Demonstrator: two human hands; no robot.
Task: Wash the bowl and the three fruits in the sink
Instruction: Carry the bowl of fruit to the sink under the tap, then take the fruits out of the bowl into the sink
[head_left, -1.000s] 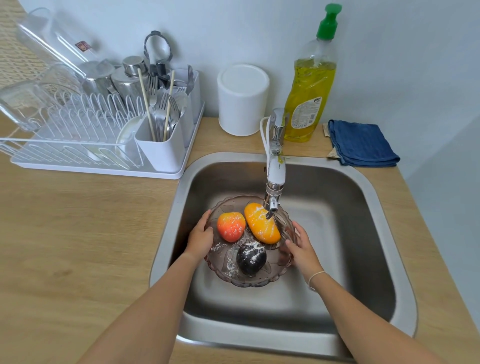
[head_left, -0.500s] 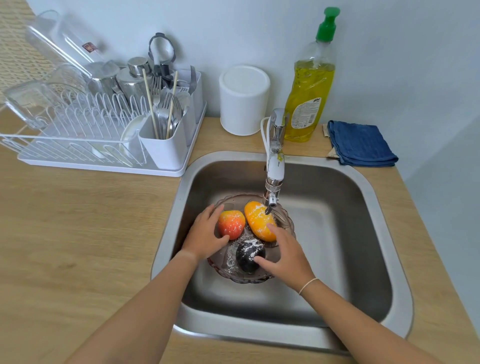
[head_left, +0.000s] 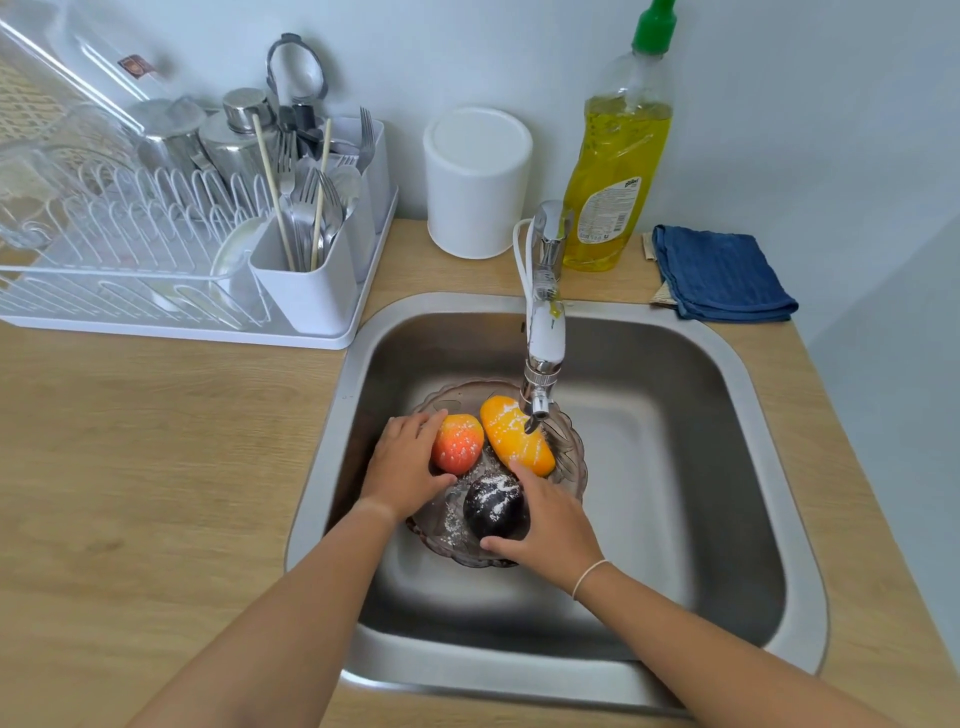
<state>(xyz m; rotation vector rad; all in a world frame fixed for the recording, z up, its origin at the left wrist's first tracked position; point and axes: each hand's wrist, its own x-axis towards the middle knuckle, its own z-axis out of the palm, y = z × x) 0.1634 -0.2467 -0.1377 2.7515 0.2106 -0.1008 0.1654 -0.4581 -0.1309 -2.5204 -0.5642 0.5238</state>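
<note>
The sink (head_left: 737, 395) basin lies bare on its right half and along its near wall, giving room to reach in from the counter's (head_left: 156, 467) near edge. The left-middle of the basin is filled by the bowl (head_left: 569, 457), with the tap (head_left: 543, 343) spout hanging over its far rim, so entry from above there is blocked. Both hands crowd the bowl: the left hand (head_left: 402, 467) on its left side, the right hand (head_left: 553, 525) on its near right. Along the counter's far edge stand the dish rack (head_left: 171, 291), a white canister (head_left: 477, 182), the soap bottle (head_left: 615, 171) and a folded blue cloth (head_left: 719, 273). The counter's left side nearer than the rack lies open.
</note>
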